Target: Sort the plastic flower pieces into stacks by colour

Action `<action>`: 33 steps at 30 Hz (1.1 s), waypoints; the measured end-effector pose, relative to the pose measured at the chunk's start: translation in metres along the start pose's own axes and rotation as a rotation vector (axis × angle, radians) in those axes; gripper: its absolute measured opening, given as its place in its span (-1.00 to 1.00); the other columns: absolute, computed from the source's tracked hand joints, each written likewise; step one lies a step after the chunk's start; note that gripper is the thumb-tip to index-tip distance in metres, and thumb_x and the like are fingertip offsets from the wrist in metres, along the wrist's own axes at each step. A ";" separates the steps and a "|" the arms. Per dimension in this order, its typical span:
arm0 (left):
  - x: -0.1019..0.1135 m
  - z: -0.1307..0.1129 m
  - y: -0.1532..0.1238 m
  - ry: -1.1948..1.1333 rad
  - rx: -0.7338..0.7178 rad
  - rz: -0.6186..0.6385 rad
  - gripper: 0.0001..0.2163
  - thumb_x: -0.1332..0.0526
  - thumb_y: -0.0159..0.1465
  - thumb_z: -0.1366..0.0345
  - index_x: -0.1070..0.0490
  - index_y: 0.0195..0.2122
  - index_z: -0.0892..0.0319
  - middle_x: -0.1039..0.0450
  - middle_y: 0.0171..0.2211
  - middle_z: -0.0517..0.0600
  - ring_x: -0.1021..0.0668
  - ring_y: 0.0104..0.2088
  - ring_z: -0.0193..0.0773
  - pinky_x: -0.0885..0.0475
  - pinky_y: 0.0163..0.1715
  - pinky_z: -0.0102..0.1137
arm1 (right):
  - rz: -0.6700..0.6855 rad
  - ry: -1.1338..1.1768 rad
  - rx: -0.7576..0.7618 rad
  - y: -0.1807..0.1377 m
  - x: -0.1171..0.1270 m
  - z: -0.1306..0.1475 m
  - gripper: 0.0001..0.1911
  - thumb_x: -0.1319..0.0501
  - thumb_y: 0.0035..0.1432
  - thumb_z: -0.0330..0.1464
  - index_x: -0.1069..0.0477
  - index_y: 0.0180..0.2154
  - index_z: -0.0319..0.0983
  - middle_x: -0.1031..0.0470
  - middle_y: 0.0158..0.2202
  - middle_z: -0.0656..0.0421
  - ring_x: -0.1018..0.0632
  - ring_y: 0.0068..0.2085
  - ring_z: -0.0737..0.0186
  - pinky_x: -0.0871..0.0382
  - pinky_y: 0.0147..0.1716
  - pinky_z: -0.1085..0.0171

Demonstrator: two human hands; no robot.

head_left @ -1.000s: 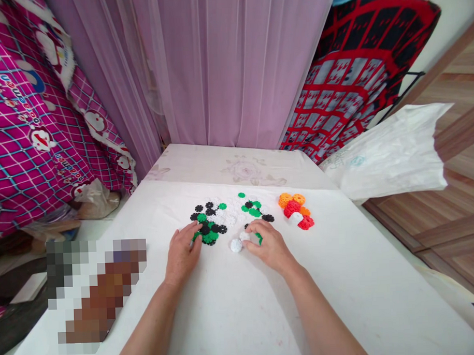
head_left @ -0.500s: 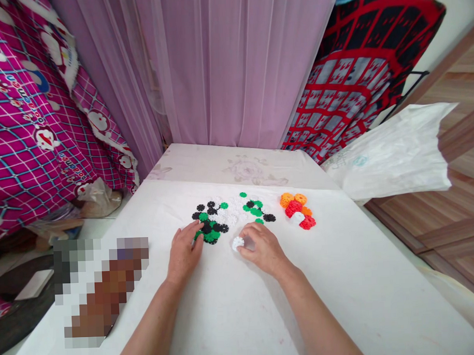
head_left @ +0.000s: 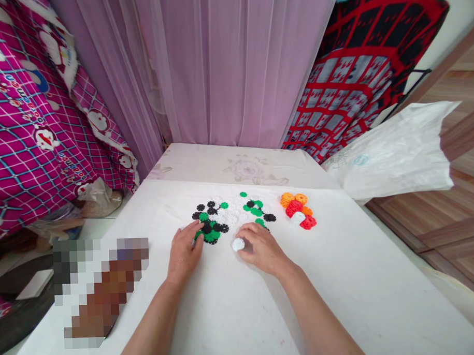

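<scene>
My left hand [head_left: 186, 252] rests at the near left of a pile of green and black notched plastic discs [head_left: 212, 234]. Its fingers are stretched, thumb apart, with the fingertips touching the pile's edge. My right hand [head_left: 263, 247] curls its thumb and index finger around a small stack of white notched discs [head_left: 238, 244], low over the table or on it; I cannot tell which. Beyond both hands lie loose white discs [head_left: 229, 217], and farther right a cluster of green discs [head_left: 256, 212] with several black ones.
A white-covered table [head_left: 226, 312] spans the front. Orange and red discs [head_left: 296, 209] are grouped at the right with a white stack [head_left: 298, 219] among them. A white plastic bag [head_left: 395, 151] hangs past the right edge. A pixelated patch [head_left: 109, 290] covers something at left.
The white disc piece has turned between my right fingers, from facing me to showing its top and side. My right hand shifted very slightly; my left hand stayed still.
</scene>
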State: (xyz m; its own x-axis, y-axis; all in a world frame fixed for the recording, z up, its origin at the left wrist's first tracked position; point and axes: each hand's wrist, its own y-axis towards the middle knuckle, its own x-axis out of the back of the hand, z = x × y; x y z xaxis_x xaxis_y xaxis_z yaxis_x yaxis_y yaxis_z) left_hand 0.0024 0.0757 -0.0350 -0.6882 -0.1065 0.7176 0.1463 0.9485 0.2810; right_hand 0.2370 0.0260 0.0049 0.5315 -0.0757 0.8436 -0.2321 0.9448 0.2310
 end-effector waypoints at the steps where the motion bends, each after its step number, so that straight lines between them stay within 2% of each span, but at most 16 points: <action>1: 0.000 0.000 0.000 -0.001 0.001 0.001 -0.67 -0.04 0.30 0.22 -0.47 0.01 0.00 -0.45 0.14 0.03 -0.46 0.15 -0.13 -0.11 0.27 0.00 | 0.000 -0.005 -0.007 0.000 0.000 0.000 -0.71 -0.30 -0.03 -0.48 -0.47 -0.21 -0.14 -0.48 -0.12 0.16 -0.47 -0.08 0.16 -0.34 -0.03 0.15; 7: 0.001 -0.001 0.000 -0.001 0.006 0.007 -0.67 -0.03 0.29 0.20 -0.47 0.01 0.00 -0.45 0.13 0.03 -0.46 0.15 -0.11 -0.12 0.27 0.01 | -0.023 0.029 -0.018 0.002 0.005 -0.008 -0.63 -0.33 -0.04 -0.41 -0.44 -0.12 -0.15 -0.49 -0.07 0.14 -0.47 -0.03 0.15 -0.35 -0.01 0.18; 9: 0.002 -0.001 0.001 -0.001 0.006 0.008 -0.67 -0.03 0.29 0.20 -0.47 0.00 0.00 -0.45 0.13 0.03 -0.47 0.15 -0.12 -0.12 0.27 0.00 | -0.064 0.018 -0.038 0.010 0.007 -0.016 -0.71 -0.30 0.03 -0.39 -0.47 -0.14 -0.14 -0.50 -0.08 0.15 -0.48 -0.02 0.16 -0.35 -0.01 0.19; 12: 0.002 -0.001 0.001 -0.002 0.006 0.011 -0.67 -0.04 0.29 0.20 -0.47 0.00 -0.01 -0.45 0.14 0.02 -0.46 0.15 -0.11 -0.12 0.27 0.01 | -0.137 -0.128 -0.173 0.028 0.008 -0.030 -0.81 -0.21 0.12 -0.40 -0.51 -0.20 -0.13 -0.54 -0.16 0.14 -0.52 -0.08 0.14 -0.38 -0.10 0.20; 14: 0.001 -0.001 0.001 -0.003 0.005 0.016 -0.67 -0.04 0.30 0.21 -0.47 0.01 0.00 -0.44 0.15 0.02 -0.46 0.16 -0.10 -0.11 0.27 0.03 | -0.122 -0.250 -0.265 0.040 0.006 -0.035 -0.82 -0.22 0.13 -0.36 -0.53 -0.20 -0.12 -0.54 -0.20 0.12 -0.54 -0.13 0.12 -0.39 -0.20 0.22; 17: 0.001 0.000 0.000 -0.005 0.004 0.014 -0.67 -0.03 0.30 0.20 -0.47 0.01 0.01 -0.44 0.14 0.03 -0.46 0.16 -0.10 -0.12 0.26 0.03 | -0.060 -0.330 -0.316 0.053 0.000 -0.036 -0.83 -0.27 0.09 -0.28 -0.53 -0.23 -0.11 -0.54 -0.23 0.11 -0.55 -0.21 0.14 -0.36 -0.31 0.26; 22: 0.000 0.002 0.000 0.003 -0.006 0.008 -0.67 -0.03 0.31 0.19 -0.47 0.01 0.02 -0.45 0.14 0.04 -0.46 0.16 -0.11 -0.12 0.26 0.03 | -0.006 -0.336 -0.410 0.062 -0.003 -0.028 -0.84 -0.26 0.07 -0.33 -0.52 -0.24 -0.16 -0.53 -0.18 0.07 -0.55 -0.19 0.13 -0.34 -0.30 0.26; 25: 0.000 0.002 0.000 0.001 -0.005 0.013 -0.67 -0.02 0.31 0.19 -0.46 0.02 0.02 -0.44 0.15 0.05 -0.46 0.16 -0.10 -0.12 0.26 0.04 | 0.019 -0.300 -0.424 0.058 0.003 -0.025 -0.83 -0.24 0.09 -0.34 -0.51 -0.23 -0.19 -0.52 -0.15 0.06 -0.54 -0.15 0.12 -0.32 -0.25 0.25; 28: -0.001 0.001 0.000 -0.004 -0.007 0.010 -0.67 -0.03 0.30 0.19 -0.46 0.01 0.03 -0.44 0.14 0.05 -0.46 0.16 -0.10 -0.12 0.26 0.04 | -0.014 -0.136 -0.411 0.041 0.014 -0.018 -0.82 -0.23 0.11 -0.31 -0.49 -0.22 -0.18 -0.52 -0.18 0.13 -0.52 -0.22 0.21 -0.30 -0.23 0.28; 30: -0.001 0.001 0.001 -0.001 -0.008 0.009 -0.67 -0.03 0.30 0.20 -0.46 0.01 0.03 -0.45 0.14 0.04 -0.46 0.16 -0.10 -0.11 0.27 0.03 | -0.026 -0.011 -0.369 0.027 0.021 -0.009 -0.83 -0.24 0.09 -0.30 -0.48 -0.23 -0.16 -0.51 -0.22 0.20 -0.50 -0.27 0.27 -0.29 -0.25 0.30; 33: 0.000 0.000 0.001 0.006 -0.007 0.014 -0.67 -0.03 0.30 0.21 -0.46 0.02 0.02 -0.44 0.15 0.04 -0.46 0.16 -0.10 -0.11 0.27 0.03 | 0.022 0.038 -0.283 0.009 0.026 0.005 -0.85 -0.27 0.04 -0.34 -0.47 -0.27 -0.16 -0.49 -0.25 0.22 -0.48 -0.25 0.28 -0.27 -0.23 0.31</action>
State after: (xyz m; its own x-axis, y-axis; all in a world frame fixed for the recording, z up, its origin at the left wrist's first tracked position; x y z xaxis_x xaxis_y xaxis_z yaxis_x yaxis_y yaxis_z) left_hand 0.0022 0.0764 -0.0352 -0.6821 -0.0948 0.7251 0.1610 0.9478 0.2753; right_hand 0.2446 0.0312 0.0317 0.5600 -0.0470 0.8271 -0.0101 0.9979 0.0635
